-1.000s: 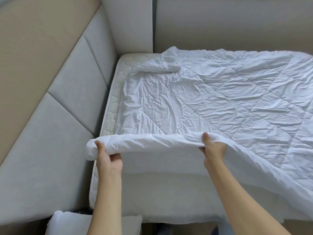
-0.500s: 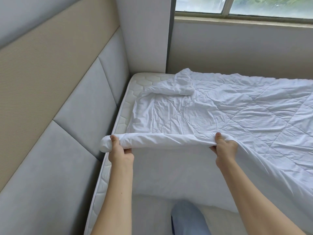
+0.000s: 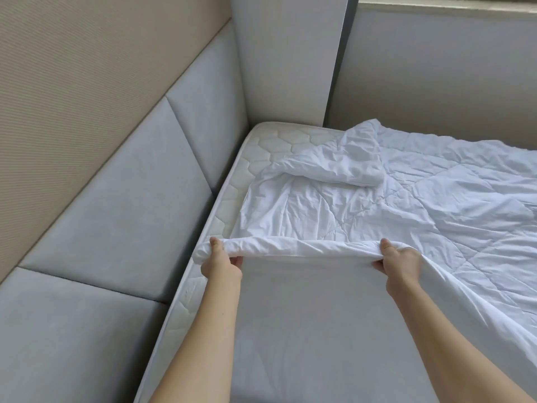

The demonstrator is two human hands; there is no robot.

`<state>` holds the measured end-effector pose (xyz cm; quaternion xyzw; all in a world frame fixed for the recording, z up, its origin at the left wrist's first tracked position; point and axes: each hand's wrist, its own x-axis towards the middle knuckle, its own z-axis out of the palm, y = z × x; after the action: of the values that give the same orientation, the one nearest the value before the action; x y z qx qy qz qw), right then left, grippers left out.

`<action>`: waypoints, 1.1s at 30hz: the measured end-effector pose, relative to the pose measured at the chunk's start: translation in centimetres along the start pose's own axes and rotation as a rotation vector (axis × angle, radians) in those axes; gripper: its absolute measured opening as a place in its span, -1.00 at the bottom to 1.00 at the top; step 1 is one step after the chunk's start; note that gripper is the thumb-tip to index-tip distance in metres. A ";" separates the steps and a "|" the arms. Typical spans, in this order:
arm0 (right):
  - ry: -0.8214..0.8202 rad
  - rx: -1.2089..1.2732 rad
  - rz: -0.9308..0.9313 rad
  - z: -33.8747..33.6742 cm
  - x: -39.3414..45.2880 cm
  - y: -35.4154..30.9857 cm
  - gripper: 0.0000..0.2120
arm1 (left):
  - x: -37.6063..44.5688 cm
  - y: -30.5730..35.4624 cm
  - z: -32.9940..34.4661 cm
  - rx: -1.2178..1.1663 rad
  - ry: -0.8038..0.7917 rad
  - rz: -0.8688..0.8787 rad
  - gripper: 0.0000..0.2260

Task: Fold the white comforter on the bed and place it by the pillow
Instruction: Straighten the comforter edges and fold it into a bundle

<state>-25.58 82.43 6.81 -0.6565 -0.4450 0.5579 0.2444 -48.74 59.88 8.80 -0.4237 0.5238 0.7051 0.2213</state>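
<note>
Head view, looking down at bed corner. Crumpled white quilted comforter [image 3: 377, 216] lies spread over the bed, covering most of its right side & running out of frame at right. Left hand [image 3: 221, 261] grips the comforter's near edge at its left corner, thumb on top, fingers curled under the fabric. Right hand [image 3: 399, 264] grips the same edge further right, thumb on top w/ fingers tucked beneath. Both hands clenched round the fabric, edge raised off the bed & rolled into a thick white hem stretched roughly straight betw. them. Below that hem a smooth white panel of the comforter hangs toward the camera, hiding the bed's near part; both forearms reach up over it.

Far-left corner of comforter is folded back on itself into a puffy flap [image 3: 334, 167], lying on top of the rest. Cream mattress w/ hexagon stitching [image 3: 276, 146] shows bare along the left strip & at the far-left corner, just beside the comforter's edge. Pale grey padded wall panels [image 3: 116, 199] run along the bed's left side, touching the mattress edge; beige ribbed wall panel [image 3: 72, 68] above them. Grey-white wall [image 3: 436, 82] behind the bed. Pillow not visible.
</note>
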 end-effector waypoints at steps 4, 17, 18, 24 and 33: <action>-0.025 -0.042 0.057 3.5 5.7 0.8 -0.68 | 4.1 -1.0 4.0 0.028 0.022 0.025 -0.68; -0.557 -0.990 -0.209 7.7 7.7 11.9 -0.40 | 12.8 -10.0 -1.4 1.940 -0.365 0.771 -0.33; -0.543 -1.106 -0.265 7.7 7.1 12.7 -0.39 | 12.9 -10.7 -2.3 2.032 -0.394 0.774 -0.29; -0.492 -1.241 -0.435 5.9 5.9 14.7 -0.31 | 13.4 -12.0 -4.6 2.128 -0.354 0.829 -0.21; -0.386 -1.150 -0.591 4.5 2.2 9.7 -0.30 | 6.9 -9.4 -1.0 1.868 -0.442 1.220 -0.26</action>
<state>-26.86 78.84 -3.37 -0.4214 -0.8677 0.2494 -0.0854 -45.00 61.39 -2.23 0.3663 0.9127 0.0884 0.1582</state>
